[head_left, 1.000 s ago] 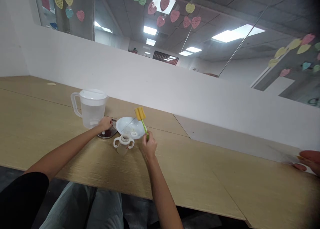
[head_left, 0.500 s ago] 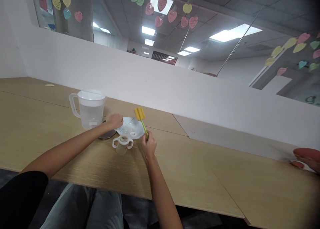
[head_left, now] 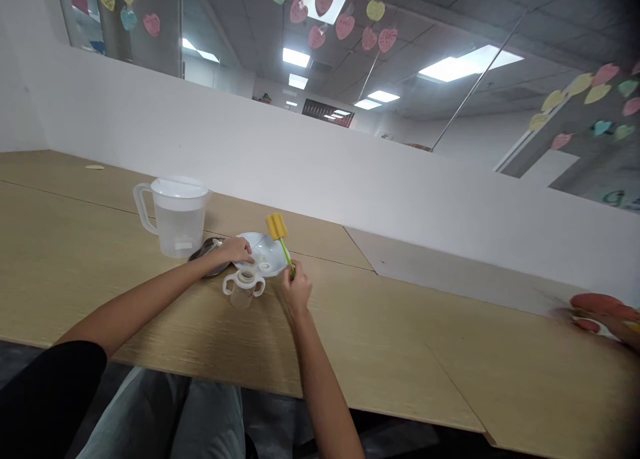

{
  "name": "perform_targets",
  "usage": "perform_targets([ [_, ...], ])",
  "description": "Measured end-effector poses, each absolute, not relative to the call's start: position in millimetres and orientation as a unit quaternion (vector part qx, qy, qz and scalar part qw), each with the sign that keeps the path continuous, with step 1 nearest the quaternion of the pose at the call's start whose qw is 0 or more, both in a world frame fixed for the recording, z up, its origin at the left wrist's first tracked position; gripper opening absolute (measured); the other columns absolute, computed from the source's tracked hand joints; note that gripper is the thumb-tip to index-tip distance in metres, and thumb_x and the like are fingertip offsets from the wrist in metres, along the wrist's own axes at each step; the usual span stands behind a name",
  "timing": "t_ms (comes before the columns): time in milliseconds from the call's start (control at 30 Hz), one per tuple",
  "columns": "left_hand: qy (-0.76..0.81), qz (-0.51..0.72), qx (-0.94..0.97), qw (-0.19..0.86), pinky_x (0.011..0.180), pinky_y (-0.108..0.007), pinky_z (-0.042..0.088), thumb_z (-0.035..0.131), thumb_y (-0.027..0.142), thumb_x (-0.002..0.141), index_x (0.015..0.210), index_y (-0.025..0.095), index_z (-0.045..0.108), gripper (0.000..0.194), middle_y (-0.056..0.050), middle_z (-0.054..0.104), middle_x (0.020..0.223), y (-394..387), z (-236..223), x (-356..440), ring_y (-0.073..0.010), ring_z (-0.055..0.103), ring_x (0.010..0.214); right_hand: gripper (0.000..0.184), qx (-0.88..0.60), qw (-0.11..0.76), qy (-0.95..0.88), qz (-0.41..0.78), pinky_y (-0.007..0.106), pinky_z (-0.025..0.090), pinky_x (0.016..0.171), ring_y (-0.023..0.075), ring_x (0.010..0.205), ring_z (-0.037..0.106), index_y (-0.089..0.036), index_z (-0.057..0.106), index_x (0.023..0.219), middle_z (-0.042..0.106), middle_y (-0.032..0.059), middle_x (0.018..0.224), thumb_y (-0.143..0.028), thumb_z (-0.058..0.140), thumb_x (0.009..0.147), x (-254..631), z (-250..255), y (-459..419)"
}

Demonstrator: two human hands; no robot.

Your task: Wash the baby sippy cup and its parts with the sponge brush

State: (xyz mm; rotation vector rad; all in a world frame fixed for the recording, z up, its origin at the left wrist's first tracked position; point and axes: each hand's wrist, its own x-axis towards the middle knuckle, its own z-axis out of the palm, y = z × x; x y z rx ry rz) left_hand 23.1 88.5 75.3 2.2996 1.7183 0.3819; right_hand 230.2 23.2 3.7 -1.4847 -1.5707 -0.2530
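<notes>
My right hand is closed round the green handle of a bottle brush, its yellow sponge head held upward. Over the left part of a white plate reaches my left hand, its thumb and fingers apart; I see nothing held in them. A small white ring-shaped piece lies on the plate near those fingers, beside a clear part that is hard to make out. In front of the plate stands an uncapped clear baby bottle with two white side handles. A dark metal dish is partly hidden under my left wrist.
A translucent lidded jug stands left of the metal dish, its handle pointing left. Behind the wooden table runs a low white wall. At the far right, another person's hand is by a red-orange object.
My left hand has moved slightly right and down over the plate, and its fingers have spread. The brush stays upright in my right hand. The other person's hand has moved a little left.
</notes>
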Motion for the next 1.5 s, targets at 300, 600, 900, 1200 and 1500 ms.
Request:
perform_targets([
  [300, 0.601, 0.129, 0.785, 0.082, 0.075, -0.028, 0.047, 0.077, 0.034, 0.067, 0.096, 0.019, 0.071, 0.034, -0.008, 0.072, 0.1, 84, 78, 30, -0.0255, 0.067, 0.091, 0.041, -0.609, 0.451, -0.643, -0.108, 0.022, 0.029, 0.05, 0.0135, 0.05, 0.05, -0.012, 0.065, 0.102, 0.062, 0.0041, 0.063, -0.033, 0.031, 0.091, 230, 5, 23],
  [600, 0.601, 0.18, 0.775, 0.079, 0.088, -0.028, 0.046, 0.076, 0.03, 0.069, 0.121, 0.016, 0.063, 0.056, -0.011, 0.068, 0.12, 85, 88, 25, -0.0263, 0.063, 0.11, 0.041, -0.601, 0.459, -0.644, -0.117, 0.022, 0.029, 0.049, 0.0133, 0.048, 0.049, -0.013, 0.066, 0.098, 0.06, 0.0026, 0.058, -0.033, 0.031, 0.091, 230, 3, 24],
  [900, 0.59, 0.192, 0.776, 0.114, 0.088, -0.027, 0.047, 0.077, 0.031, 0.067, 0.12, 0.015, 0.065, 0.057, -0.01, 0.067, 0.123, 89, 82, 21, -0.0257, 0.064, 0.109, 0.042, -0.611, 0.456, -0.638, -0.109, 0.022, 0.027, 0.05, 0.0137, 0.049, 0.05, -0.013, 0.066, 0.1, 0.062, 0.0036, 0.061, -0.035, 0.031, 0.091, 231, 4, 23],
  [1200, 0.551, 0.199, 0.795, 0.158, 0.09, -0.03, 0.048, 0.08, 0.028, 0.06, 0.11, 0.016, 0.068, 0.053, -0.011, 0.069, 0.118, 91, 69, 23, -0.0269, 0.065, 0.106, 0.04, -0.605, 0.459, -0.64, -0.117, 0.022, 0.029, 0.049, 0.013, 0.048, 0.049, -0.013, 0.065, 0.098, 0.061, 0.003, 0.06, -0.034, 0.032, 0.091, 232, 3, 25],
  [1500, 0.517, 0.339, 0.759, 0.207, 0.095, -0.032, 0.048, 0.077, 0.029, 0.062, 0.116, 0.015, 0.058, 0.058, -0.01, 0.065, 0.119, 92, 79, 22, -0.023, 0.061, 0.11, 0.04, -0.601, 0.471, -0.636, -0.114, 0.022, 0.028, 0.05, 0.0128, 0.047, 0.048, -0.014, 0.066, 0.095, 0.06, 0.0023, 0.057, -0.035, 0.033, 0.089, 231, 4, 24],
])
